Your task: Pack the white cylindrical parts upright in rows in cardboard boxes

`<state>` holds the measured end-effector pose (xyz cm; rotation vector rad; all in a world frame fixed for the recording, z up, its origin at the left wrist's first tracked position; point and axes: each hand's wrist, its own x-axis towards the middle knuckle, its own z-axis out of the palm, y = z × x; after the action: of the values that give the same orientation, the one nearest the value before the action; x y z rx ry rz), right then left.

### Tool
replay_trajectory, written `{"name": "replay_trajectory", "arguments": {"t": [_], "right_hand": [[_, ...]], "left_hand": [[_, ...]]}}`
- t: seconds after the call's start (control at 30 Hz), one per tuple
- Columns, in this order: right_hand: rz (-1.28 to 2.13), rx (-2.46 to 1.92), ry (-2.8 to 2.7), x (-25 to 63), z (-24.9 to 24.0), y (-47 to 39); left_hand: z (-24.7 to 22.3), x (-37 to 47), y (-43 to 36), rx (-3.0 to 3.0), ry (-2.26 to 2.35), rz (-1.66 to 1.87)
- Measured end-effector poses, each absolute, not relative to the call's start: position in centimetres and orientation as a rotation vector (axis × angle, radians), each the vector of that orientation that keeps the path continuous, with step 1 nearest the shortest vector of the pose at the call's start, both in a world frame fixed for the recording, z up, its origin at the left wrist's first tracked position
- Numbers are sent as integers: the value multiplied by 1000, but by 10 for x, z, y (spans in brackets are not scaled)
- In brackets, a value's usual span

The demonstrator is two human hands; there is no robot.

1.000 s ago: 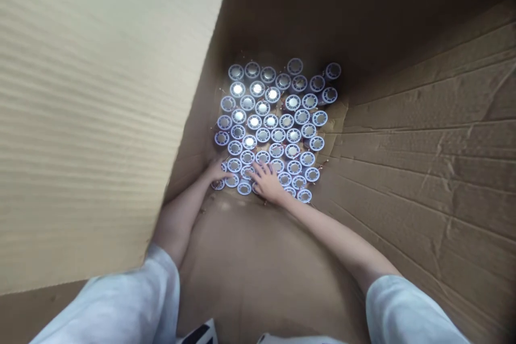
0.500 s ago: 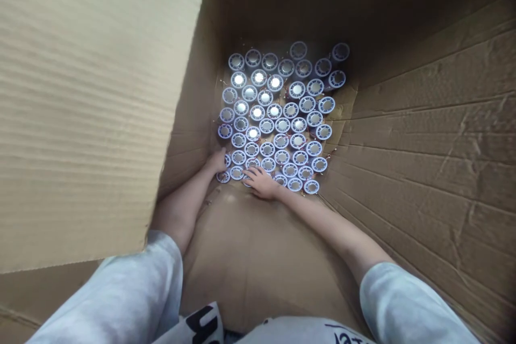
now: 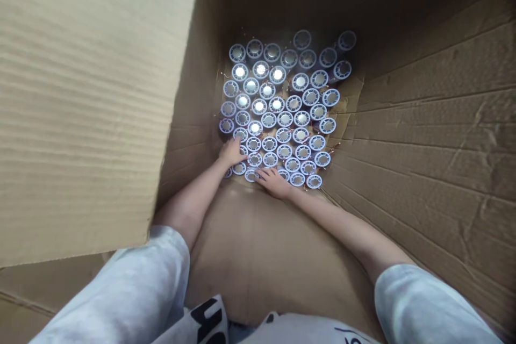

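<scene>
Many round parts (image 3: 285, 119), each with a pale purple rim and a shiny metal disc in its top, stand upright in rough rows on the floor of a deep cardboard box. Over the parts at the left near corner lies my left hand (image 3: 234, 151), its fingers apart and reaching in among them. My right hand (image 3: 274, 182) rests at the near edge of the rows, fingers spread, their tips touching the tops of one or two parts. Thin reddish wires show between some parts.
A large cardboard flap (image 3: 88, 107) hangs at the left, close to the camera. The box's right wall (image 3: 427, 140) slopes up beside the rows. Bare cardboard (image 3: 258, 247) lies between the near row and my body. The far end is dark.
My left hand has moved from beside the left wall to the right and slightly forward, over the parts. My right hand has shifted a little to the right. The view has tilted slightly.
</scene>
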<state>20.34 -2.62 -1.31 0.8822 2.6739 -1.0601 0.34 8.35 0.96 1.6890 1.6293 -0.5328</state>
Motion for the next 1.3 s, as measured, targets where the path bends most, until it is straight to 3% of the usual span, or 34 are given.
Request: {"name": "replay_trajectory", "arguments": {"t": [0.23,0.47,0.93,1.3], "right_hand": [[-992,650,2692,181,-19,-15],[-1191,479,2686,196,-19,-1],[-1111,1593,2431,186,-12,12],[-1190,1483,2358,256,1,4]], "left_hand": [[-7,2,76,1621,1538,-348],[-1,-9,86,1711,1335,-451],[2,13,92,1946,1145,-846],[-13,-3,82,1902,1071,-787]]}}
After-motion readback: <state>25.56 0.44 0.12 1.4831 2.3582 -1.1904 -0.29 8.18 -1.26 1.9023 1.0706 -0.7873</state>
